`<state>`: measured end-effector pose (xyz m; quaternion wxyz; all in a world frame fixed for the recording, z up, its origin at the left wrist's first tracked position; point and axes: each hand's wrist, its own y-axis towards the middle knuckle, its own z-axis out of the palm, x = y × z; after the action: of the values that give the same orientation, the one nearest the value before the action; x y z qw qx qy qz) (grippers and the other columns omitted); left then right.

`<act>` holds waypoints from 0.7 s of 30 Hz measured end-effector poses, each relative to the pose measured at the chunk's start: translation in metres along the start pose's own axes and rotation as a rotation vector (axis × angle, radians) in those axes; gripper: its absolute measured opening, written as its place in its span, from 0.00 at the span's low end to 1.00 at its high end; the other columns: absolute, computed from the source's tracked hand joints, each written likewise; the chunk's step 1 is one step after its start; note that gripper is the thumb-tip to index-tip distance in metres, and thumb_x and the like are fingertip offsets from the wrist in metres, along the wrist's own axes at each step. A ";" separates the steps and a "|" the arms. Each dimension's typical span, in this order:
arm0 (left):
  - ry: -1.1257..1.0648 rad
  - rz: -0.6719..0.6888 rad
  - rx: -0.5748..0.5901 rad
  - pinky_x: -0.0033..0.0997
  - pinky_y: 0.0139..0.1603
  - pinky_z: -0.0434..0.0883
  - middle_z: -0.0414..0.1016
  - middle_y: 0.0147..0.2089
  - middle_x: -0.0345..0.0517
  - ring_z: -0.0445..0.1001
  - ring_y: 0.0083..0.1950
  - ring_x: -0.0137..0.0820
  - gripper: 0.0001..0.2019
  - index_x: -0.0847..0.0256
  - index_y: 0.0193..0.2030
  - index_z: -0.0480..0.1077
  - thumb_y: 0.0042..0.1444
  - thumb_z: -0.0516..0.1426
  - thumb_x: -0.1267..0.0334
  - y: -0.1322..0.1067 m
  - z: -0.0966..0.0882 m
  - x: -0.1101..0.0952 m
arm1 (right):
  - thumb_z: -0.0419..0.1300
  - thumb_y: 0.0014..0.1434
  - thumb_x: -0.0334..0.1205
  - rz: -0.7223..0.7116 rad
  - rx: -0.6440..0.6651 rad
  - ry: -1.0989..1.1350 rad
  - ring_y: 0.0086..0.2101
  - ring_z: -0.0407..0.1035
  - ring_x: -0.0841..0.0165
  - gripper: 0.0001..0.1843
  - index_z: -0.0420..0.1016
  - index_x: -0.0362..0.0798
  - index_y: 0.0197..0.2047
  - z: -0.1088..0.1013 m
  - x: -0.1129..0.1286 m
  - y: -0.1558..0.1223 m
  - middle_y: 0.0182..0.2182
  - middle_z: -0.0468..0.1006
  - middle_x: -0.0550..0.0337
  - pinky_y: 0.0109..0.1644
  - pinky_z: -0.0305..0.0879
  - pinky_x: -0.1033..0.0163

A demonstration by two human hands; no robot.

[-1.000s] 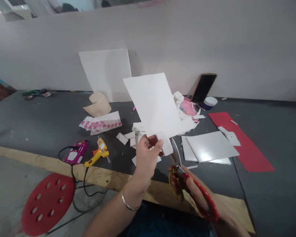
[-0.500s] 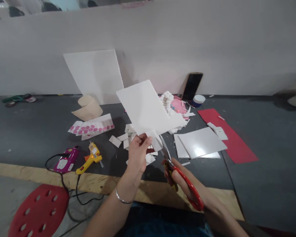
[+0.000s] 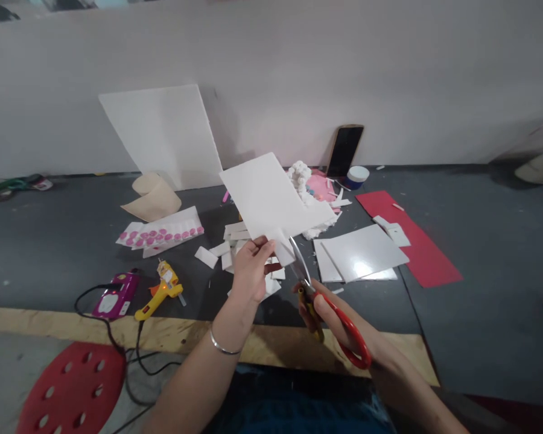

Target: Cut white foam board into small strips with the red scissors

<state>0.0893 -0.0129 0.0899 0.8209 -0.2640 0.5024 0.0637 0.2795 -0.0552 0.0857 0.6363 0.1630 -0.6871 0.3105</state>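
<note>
My left hand (image 3: 252, 272), a silver bangle at its wrist, pinches the lower edge of a white sheet (image 3: 265, 193) that looks like foam board. The sheet is raised above the table and has a narrower part reaching right. In my right hand (image 3: 332, 316) are red-handled scissors (image 3: 353, 337). Their blades are parted and point up at the sheet's lower edge, just right of my left fingers. A yellow and dark part (image 3: 315, 328) shows under my right fingers; whether it belongs to the scissors I cannot tell. Several white offcuts (image 3: 207, 257) lie behind and beside my left hand.
Left are a yellow glue gun (image 3: 160, 292), a purple device (image 3: 116, 295) with cables, and dotted strips (image 3: 160, 234). A white board (image 3: 163, 135) and a phone (image 3: 345, 150) lean on the wall. Right lie glossy white sheets (image 3: 366, 250) and a red sheet (image 3: 423, 256). A red stool (image 3: 72, 392) stands front left.
The view has shifted slightly. The white sheet has come a little lower and tilted in my left hand. The scissors remain at its lower edge, blades still parted.
</note>
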 end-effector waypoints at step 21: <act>0.002 -0.002 0.023 0.25 0.23 0.70 0.74 0.29 0.38 0.72 0.27 0.26 0.16 0.62 0.35 0.73 0.38 0.69 0.61 0.007 0.005 -0.003 | 0.49 0.70 0.57 -0.070 -0.039 0.036 0.31 0.66 0.64 0.19 0.72 0.53 0.47 0.001 0.000 0.004 0.34 0.73 0.58 0.35 0.66 0.55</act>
<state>0.0894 -0.0038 0.0921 0.8234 -0.2551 0.5037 0.0568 0.2764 -0.0528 0.0847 0.6621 0.1689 -0.6754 0.2774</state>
